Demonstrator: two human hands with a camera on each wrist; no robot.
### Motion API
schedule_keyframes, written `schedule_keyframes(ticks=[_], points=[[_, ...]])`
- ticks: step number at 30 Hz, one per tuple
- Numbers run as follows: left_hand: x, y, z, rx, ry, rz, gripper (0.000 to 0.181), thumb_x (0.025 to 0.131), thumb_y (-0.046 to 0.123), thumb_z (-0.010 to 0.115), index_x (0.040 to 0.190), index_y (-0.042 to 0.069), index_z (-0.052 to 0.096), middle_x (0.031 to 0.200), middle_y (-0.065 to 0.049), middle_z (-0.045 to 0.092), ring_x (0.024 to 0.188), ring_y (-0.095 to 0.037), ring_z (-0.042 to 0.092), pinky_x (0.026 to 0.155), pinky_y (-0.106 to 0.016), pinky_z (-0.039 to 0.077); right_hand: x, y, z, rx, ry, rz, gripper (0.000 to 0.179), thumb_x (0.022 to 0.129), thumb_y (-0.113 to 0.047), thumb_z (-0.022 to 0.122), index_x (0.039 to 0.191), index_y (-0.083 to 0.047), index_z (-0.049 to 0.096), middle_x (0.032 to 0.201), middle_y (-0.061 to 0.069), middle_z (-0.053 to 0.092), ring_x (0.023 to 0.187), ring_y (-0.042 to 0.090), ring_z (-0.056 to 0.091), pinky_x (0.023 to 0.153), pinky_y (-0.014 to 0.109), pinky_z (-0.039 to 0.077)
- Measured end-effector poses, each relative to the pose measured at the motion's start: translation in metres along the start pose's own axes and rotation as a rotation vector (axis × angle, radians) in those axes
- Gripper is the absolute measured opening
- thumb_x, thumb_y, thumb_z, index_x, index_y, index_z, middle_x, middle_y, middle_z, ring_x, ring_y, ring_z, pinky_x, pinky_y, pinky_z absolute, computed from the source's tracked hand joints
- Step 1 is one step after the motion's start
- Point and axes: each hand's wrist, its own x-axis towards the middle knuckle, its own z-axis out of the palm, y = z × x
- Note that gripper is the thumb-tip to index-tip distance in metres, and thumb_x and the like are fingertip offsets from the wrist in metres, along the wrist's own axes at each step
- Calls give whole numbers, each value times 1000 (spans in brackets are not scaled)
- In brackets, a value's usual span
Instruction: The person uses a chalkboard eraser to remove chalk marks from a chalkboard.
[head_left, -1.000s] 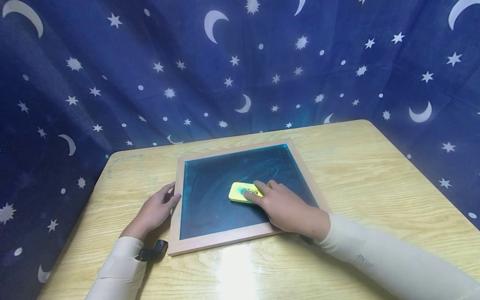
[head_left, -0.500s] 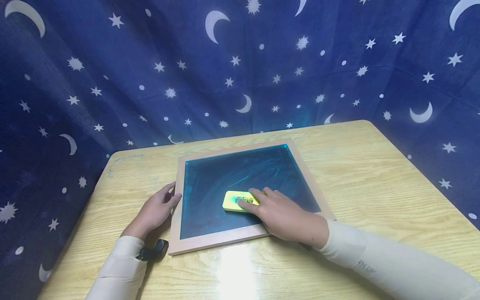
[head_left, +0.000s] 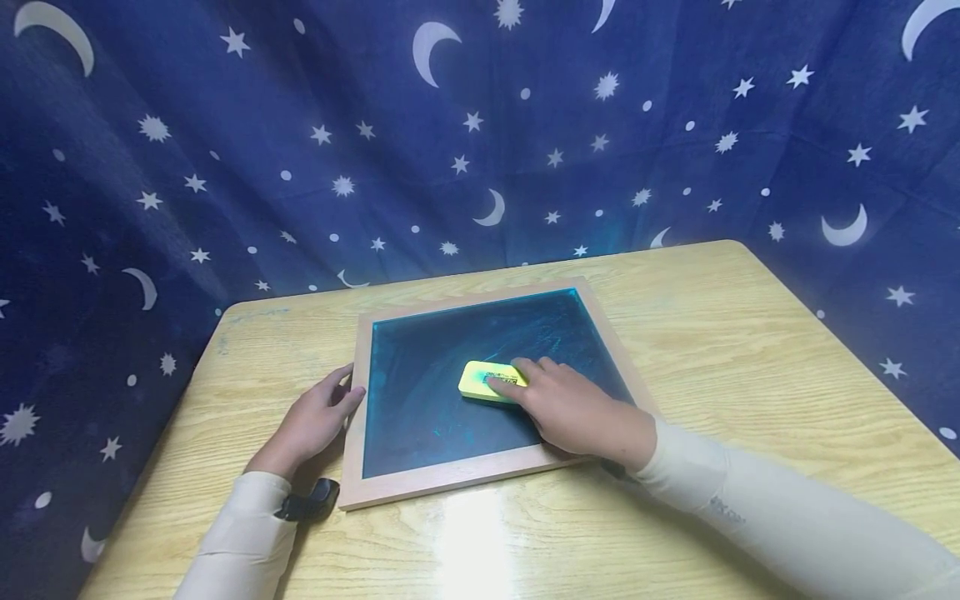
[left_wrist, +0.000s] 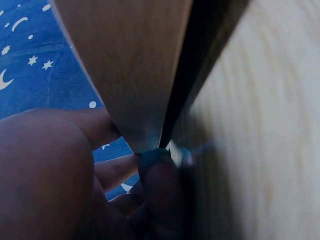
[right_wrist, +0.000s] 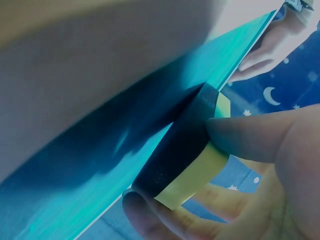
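My right hand point(head_left: 577, 412) grips a yellow chalkboard eraser point(head_left: 474, 382) over the middle of a wood-framed chalkboard point(head_left: 450, 475). In the right wrist view, the eraser's dark felt point(right_wrist: 172, 150) faces the blue-lit board, with the thumb point(right_wrist: 250, 135) on one long side and fingertips at the opposite side. Faint chalk smears mark the dark surface. My left hand point(head_left: 307, 427) holds the board's left edge. The left wrist view has the wooden frame point(left_wrist: 130, 65) between its thumb and fingers, one fingertip at the dark gap under the frame.
The board lies on a light wood-grain table point(head_left: 750, 358). Blue cloth point(head_left: 390, 125) with moons and stars hangs behind and along both sides. A black wrist strap piece point(head_left: 311, 500) sits beside the board's near left corner.
The eraser went toward the lower left of the board, then back up and right to the middle, carried by my right hand. My left hand stays at the frame.
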Motion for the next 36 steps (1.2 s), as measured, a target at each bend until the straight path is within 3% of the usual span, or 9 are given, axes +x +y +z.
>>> schedule_keyframes(ticks=[12,19,27,36], points=[[-1,1,1,13,3,16,67,106,49,40,158,7,27,137,-27,58,126,-45,57,107,-63,42,3,27,1,4,29,116,55,92,2,63,143,-17,57,122,23,61,88,35,61,76,47,57],[-1,1,0,10,0,18,68,106,50,39,158,8,26,139,-27,57,127,-44,57,107,-62,42,1,44,2,8,49,169,52,92,3,61,141,-13,58,110,25,63,74,32,56,67,46,55],[-2,2,0,10,-2,14,69,106,51,39,159,8,26,141,-28,55,129,-46,54,108,-63,40,0,55,1,2,11,261,55,91,1,62,143,-15,56,109,26,63,72,30,54,64,47,55],[-4,5,0,12,-7,10,70,106,51,40,158,7,26,138,-28,57,127,-44,57,106,-62,42,1,52,1,5,25,257,57,87,3,64,141,-13,58,112,26,63,76,33,57,68,49,55]])
